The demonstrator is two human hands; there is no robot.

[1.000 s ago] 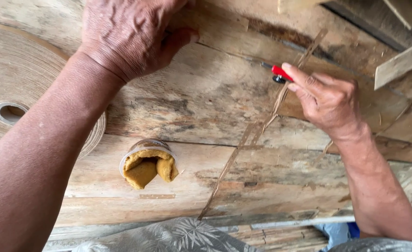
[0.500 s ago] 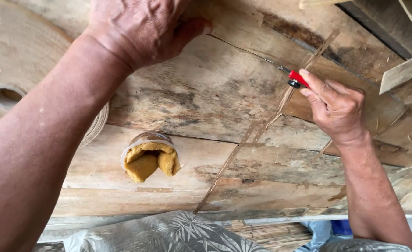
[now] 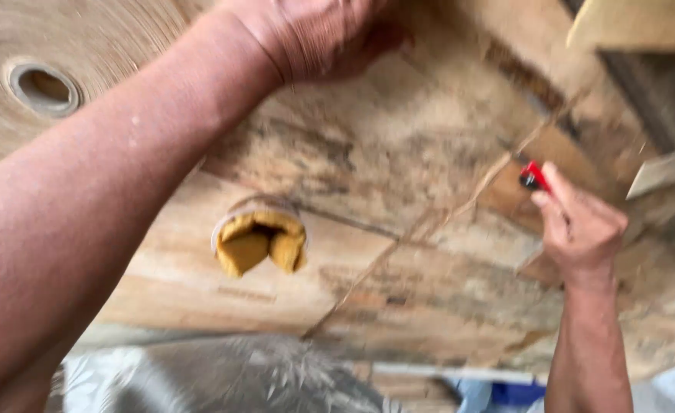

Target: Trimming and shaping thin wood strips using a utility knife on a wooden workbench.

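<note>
Your right hand [image 3: 578,229] pinches a small red-and-black cutter [image 3: 533,177] against the stained wood veneer sheet [image 3: 399,153]. Your left hand [image 3: 314,34] presses flat on that sheet. Keep it bearing down, clear of the seam.

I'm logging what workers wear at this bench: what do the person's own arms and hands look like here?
Both arms are bare as far as the picture shows: no sleeves, gloves, watch or bands. The left hand is partly cut off by the top edge; the right hand shows no ring, though motion blur hides fine detail. Both forearms look lean.
</note>
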